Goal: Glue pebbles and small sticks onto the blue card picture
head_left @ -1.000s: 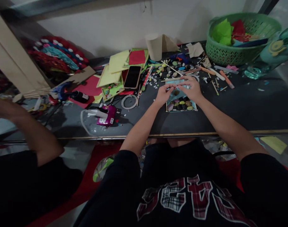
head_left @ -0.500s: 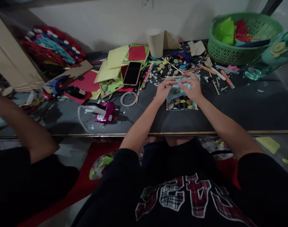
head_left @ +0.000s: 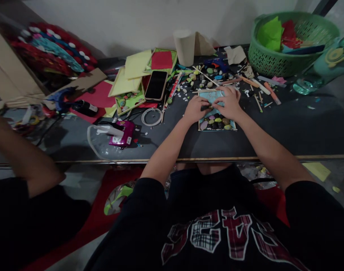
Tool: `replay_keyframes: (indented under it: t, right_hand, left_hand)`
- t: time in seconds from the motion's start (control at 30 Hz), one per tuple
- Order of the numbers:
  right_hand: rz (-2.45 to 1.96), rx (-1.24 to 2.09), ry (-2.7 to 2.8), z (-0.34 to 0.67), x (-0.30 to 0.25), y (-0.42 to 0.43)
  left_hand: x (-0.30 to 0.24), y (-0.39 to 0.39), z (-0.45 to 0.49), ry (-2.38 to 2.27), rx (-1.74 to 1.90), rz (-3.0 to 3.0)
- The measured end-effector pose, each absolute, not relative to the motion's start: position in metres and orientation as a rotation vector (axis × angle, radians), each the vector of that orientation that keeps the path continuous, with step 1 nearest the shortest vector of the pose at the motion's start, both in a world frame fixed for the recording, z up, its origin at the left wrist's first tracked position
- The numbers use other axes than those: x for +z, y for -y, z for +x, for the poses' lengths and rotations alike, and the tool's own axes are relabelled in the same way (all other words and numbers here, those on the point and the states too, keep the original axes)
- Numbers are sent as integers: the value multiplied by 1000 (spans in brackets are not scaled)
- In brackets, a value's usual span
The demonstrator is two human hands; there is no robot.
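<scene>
A shallow frame with a light blue base (head_left: 208,96) and thin stick edges lies flat before me. Its near end is packed with several dark, yellow and mauve pebbles (head_left: 217,123). Farther in, a small brownish pebble (head_left: 210,107) is pinched between the fingertips of both hands, low over the blue base. From the left, my left hand (head_left: 195,109) reaches in with curled fingers. My right hand (head_left: 229,102) arches over the frame's right side, thumb and finger closed at the same pebble. Part of the base is hidden under my hands.
Loose pebbles (head_left: 209,70), sticks and glue guns lie behind the frame. A phone (head_left: 156,86), yellow card frames (head_left: 126,87), a tape ring (head_left: 151,117) and a purple power adapter (head_left: 122,133) are left. A green basket (head_left: 273,62) and bottle (head_left: 309,79) stand right. Another person's arm (head_left: 25,150) is far left.
Both hands have come down, and the fingertips have closed around the brownish pebble that lay on the blue base. The view has shifted slightly.
</scene>
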State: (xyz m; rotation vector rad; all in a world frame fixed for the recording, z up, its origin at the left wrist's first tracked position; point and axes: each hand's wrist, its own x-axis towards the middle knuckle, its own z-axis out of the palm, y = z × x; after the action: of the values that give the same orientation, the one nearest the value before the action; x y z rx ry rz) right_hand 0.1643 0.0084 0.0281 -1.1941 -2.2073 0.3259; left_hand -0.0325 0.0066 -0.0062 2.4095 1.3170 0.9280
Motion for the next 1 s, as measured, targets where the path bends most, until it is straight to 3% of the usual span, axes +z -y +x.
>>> replay_keyframes:
  t: [0.37,0.7,1.0]
  right_hand:
    - [-1160,266,2259,155,51,10]
    - [-1690,207,2045,158,27,-21]
    - [-1434,398,2096,171,22,-18]
  left_hand:
    - [-2,-2,-32,-1344,953,2402]
    - [1,0,-31,-1445,863,2338]
    - [5,4,-28,-1407,891,2414]
